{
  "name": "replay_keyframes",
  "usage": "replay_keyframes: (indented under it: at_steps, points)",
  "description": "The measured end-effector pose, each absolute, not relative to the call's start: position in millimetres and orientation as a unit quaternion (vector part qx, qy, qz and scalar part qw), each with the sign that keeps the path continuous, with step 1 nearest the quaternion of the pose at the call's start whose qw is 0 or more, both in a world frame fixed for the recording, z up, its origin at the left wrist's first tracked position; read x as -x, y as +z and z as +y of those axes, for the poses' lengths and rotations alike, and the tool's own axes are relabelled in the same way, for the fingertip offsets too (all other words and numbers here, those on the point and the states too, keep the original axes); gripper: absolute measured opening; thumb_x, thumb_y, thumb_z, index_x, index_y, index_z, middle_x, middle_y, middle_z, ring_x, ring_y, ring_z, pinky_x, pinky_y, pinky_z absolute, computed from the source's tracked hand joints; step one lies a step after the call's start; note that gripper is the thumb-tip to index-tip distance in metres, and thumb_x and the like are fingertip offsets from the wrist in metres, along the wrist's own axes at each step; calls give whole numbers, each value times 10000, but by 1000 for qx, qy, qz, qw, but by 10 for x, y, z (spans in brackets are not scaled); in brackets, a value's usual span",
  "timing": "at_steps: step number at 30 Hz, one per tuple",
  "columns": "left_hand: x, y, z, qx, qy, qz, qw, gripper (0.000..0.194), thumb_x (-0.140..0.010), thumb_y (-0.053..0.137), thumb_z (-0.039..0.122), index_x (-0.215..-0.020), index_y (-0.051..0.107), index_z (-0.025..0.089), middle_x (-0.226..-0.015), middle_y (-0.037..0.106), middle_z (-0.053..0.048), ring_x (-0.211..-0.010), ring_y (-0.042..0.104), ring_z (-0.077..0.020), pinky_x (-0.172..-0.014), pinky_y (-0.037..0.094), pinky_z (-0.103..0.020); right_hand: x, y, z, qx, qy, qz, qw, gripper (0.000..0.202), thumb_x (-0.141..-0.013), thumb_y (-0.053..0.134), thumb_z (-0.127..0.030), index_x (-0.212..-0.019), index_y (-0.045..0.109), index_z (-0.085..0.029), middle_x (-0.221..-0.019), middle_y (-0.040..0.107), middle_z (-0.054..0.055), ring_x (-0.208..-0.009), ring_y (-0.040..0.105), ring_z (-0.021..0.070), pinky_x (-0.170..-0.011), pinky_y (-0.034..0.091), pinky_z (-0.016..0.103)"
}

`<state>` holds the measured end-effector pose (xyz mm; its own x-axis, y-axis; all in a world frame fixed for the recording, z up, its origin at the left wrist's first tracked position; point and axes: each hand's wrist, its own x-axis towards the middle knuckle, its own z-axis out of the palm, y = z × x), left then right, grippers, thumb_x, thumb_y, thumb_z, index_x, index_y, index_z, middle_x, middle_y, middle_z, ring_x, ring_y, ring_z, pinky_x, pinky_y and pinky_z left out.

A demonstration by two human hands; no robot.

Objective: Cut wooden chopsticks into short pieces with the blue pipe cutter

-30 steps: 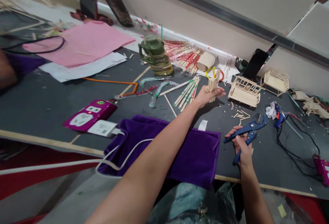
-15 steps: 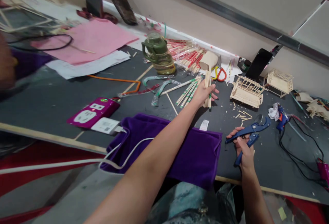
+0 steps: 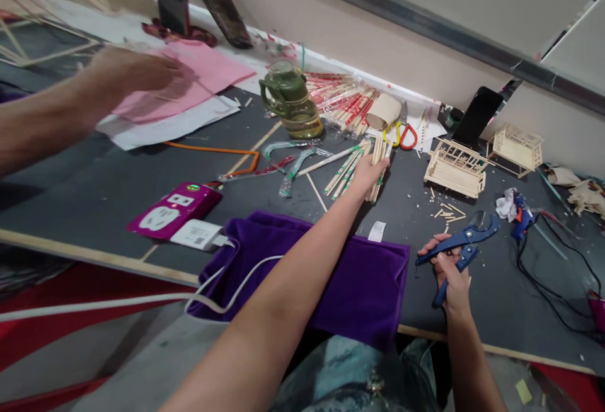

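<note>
My left hand (image 3: pixel 368 176) reaches out over the dark table, closed around a bundle of wooden chopsticks (image 3: pixel 377 152). Right beside it, several chopsticks in green-printed wrappers (image 3: pixel 348 169) lie fanned out. My right hand (image 3: pixel 450 273) grips a blue pipe cutter (image 3: pixel 456 242) by its handles, near the table's front edge. The cutter's jaws are apart, pointing right. Short cut stick pieces (image 3: pixel 450 213) are scattered just beyond it. Behind them stands a small model of glued sticks (image 3: pixel 456 169), with a second stick model (image 3: pixel 514 149) to its right.
A folded purple cloth (image 3: pixel 363 286) lies under my left forearm. Beyond are a green-topped jug (image 3: pixel 293 100), red-wrapped chopsticks (image 3: pixel 347 100) and scissors (image 3: pixel 406 135). A glue gun (image 3: pixel 520 223) with its cord lies right. Another person's hand (image 3: pixel 127 68) is over pink paper (image 3: pixel 203 72).
The fingers of my left hand, stretched out before, have closed around the chopsticks, which tilt more now. Another person's arm has come in from the left. My right hand holds nearly still.
</note>
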<state>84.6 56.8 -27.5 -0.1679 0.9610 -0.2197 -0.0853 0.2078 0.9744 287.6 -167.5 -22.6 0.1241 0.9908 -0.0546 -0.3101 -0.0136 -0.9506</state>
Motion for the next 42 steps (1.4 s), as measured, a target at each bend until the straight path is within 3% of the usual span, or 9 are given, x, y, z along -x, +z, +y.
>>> replay_keyframes:
  at_steps: [6, 13, 23, 32, 38, 42]
  points:
    - [-879, -290, 567, -331, 557, 540, 538, 223, -705, 758, 320, -764, 627, 149, -572, 576, 6, -525, 577, -134, -445, 447, -210, -2868, -224, -1682, 455, 548, -372, 595, 270, -889, 682, -334, -1134, 605, -248, -966, 663, 29, -899, 679, 212, -886, 523, 412]
    - [-997, -289, 555, -346, 588, 516, 518, 272, -694, 769, 381, -786, 677, 142, -631, 621, -19, -597, 590, -140, -507, 481, -221, -2874, -224, -1684, 460, 548, -374, 590, 283, -879, 686, -337, -1135, 604, -250, -975, 664, 27, -910, 686, 214, -904, 524, 416]
    - [-1034, -316, 556, -455, 549, 556, 427, 334, -725, 726, 462, -627, 595, 171, -526, 497, 23, -564, 495, -134, -496, 321, -231, -2863, -220, -1687, 455, 547, -372, 597, 287, -866, 698, -330, -1124, 600, -249, -969, 670, 27, -889, 688, 209, -879, 540, 409]
    - [-1067, -300, 554, -454, 557, 553, 422, 374, -734, 769, 382, -592, 483, 186, -505, 405, 62, -522, 426, -97, -479, 288, -212, -2858, -229, -1703, 451, 545, -378, 597, 289, -879, 691, -328, -1138, 597, -241, -988, 664, 31, -922, 686, 219, -904, 540, 425]
    - [-987, -93, 462, -397, 533, 528, 528, 296, -824, 726, 396, -773, 550, 164, -593, 594, 21, -452, 579, -100, -454, 428, -194, -2852, -188, -1712, 456, 541, -391, 589, 264, -896, 677, -321, -1136, 598, -246, -985, 666, 29, -924, 680, 214, -910, 523, 411]
    - [-760, 104, 334, -412, 497, 504, 574, 319, -794, 769, 381, -879, 570, 147, -706, 685, -23, -556, 679, -129, -499, 518, -201, -2845, -180, -1726, 460, 545, -389, 583, 276, -883, 690, -326, -1131, 596, -249, -993, 674, 32, -914, 681, 213, -902, 524, 408]
